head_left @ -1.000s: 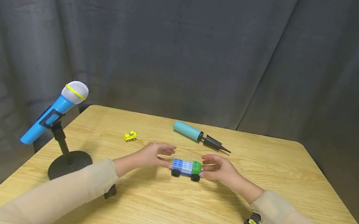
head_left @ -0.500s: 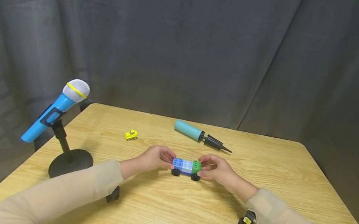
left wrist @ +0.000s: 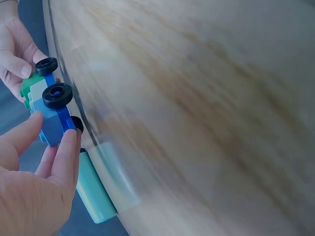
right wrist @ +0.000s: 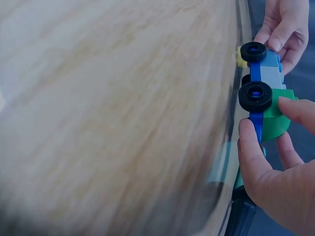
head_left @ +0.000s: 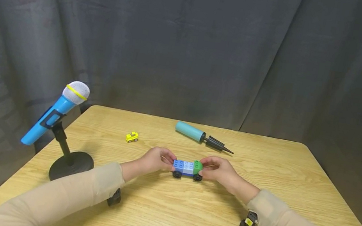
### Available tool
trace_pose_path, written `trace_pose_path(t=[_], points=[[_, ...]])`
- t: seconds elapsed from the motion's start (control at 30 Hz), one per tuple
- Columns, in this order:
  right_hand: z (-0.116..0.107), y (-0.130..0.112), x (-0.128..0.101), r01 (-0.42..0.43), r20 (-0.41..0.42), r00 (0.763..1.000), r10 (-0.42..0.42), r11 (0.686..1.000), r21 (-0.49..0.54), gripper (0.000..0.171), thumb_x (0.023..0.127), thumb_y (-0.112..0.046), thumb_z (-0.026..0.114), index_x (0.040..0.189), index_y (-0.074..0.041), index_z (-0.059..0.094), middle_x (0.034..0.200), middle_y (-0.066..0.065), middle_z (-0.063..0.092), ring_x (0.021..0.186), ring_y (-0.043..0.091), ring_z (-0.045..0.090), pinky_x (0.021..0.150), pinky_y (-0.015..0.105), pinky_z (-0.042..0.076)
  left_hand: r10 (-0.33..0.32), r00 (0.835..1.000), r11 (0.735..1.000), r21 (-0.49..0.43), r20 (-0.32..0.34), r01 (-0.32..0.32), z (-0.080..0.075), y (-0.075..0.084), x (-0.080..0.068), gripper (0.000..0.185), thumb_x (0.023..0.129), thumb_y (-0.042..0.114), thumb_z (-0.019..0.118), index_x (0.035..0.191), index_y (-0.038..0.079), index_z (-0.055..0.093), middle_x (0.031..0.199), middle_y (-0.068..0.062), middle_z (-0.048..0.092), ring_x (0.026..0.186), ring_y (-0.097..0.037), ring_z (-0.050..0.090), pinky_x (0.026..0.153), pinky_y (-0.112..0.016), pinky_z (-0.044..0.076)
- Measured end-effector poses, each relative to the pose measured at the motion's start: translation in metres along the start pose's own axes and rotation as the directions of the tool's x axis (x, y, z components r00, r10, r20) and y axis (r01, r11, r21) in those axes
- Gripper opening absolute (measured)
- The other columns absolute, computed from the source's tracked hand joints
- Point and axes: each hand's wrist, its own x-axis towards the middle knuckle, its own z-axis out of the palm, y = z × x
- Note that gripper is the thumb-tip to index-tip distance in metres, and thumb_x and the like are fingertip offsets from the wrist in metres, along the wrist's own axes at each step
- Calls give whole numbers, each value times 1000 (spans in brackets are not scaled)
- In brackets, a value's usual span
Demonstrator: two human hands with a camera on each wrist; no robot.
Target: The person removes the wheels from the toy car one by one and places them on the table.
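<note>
A toy block car (head_left: 188, 167) with black wheels is at the middle of the table, its studded top facing up. Its blocks run from blue through pale blue to a rounded green front. My left hand (head_left: 156, 159) pinches the blue end between thumb and fingers. At the other end, my right hand (head_left: 221, 171) grips the green block. The left wrist view shows the car's blue base (left wrist: 64, 118) by the left fingertips. In the right wrist view, the right thumb lies against the green block (right wrist: 276, 115). Whether the wheels touch the table, I cannot tell.
Behind the car lies a teal and black hand pump (head_left: 190, 131). A small yellow toy car (head_left: 132, 137) sits back left. On the left, a blue toy microphone (head_left: 57, 111) leans on a black stand (head_left: 69, 166). Grey curtains (head_left: 177, 49) hang behind the wooden table (head_left: 165, 213).
Both hands have closed in on the block car from its two ends; a second ago the fingers were spread wider. The car has barely shifted. The pump, yellow car and microphone stay put.
</note>
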Motion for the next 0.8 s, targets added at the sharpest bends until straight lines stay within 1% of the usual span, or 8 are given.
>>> trace_pose_path(t=[0.1,0.23,0.33,0.43,0.53,0.63,0.7,0.8], points=[[-2,-3,-1,7,6,1000,-7,1000,0,45,84,-6,72,125,6,56,117,21,61,92,17,64,87,38,55,-9,1000,1000,5,-8,9,-1,3,0,33,80,14,80,110,6,69,99,-4,70,88,-15,66,78,-29,55],[-6,-9,-1,2,-7,1000,-2,1000,-5,45,83,-8,73,124,4,57,115,18,62,90,18,65,89,42,54,-10,1000,1000,5,-7,10,-3,7,-1,35,80,17,80,112,8,69,101,-3,70,91,-15,66,78,-30,54],[-9,-13,0,3,-8,1000,-3,1000,-18,45,84,-9,73,124,3,58,114,17,61,89,18,65,89,44,53,-18,1000,1000,-5,0,18,-4,10,-1,39,80,20,80,115,9,68,104,-3,69,94,-16,66,79,-31,54],[-11,-18,1,9,2,1000,-9,999,-31,45,84,-10,73,124,3,58,114,18,61,89,19,65,90,46,52,-8,1000,1000,-17,6,8,-5,13,-1,45,79,22,81,119,8,66,110,-5,68,100,-18,65,81,-32,54],[-13,-23,1,0,7,1000,0,999,-51,45,83,-11,74,123,2,59,116,17,61,90,19,65,92,46,52,8,1000,1000,-20,22,-8,-5,17,1,50,78,24,82,122,7,65,117,-6,67,108,-22,63,84,-34,54],[-14,-30,2,10,31,999,-7,996,-87,46,83,-12,74,124,2,59,117,17,60,93,19,64,93,47,51,32,998,999,4,53,-32,-5,21,3,52,79,28,82,124,9,65,121,-6,66,112,-23,60,87,-35,52],[-14,-36,2,22,47,999,-16,993,-116,46,84,-14,73,125,2,59,118,17,59,95,20,63,94,47,51,49,996,998,30,76,-51,-5,24,5,52,79,31,81,125,11,65,122,-4,66,111,-21,60,87,-34,51],[-15,-43,4,44,71,997,-33,987,-155,44,85,-15,72,125,1,59,119,18,59,96,19,61,94,47,50,74,992,995,52,104,-80,-4,29,7,52,79,31,81,125,11,65,121,-4,66,104,-17,60,84,-31,50]])
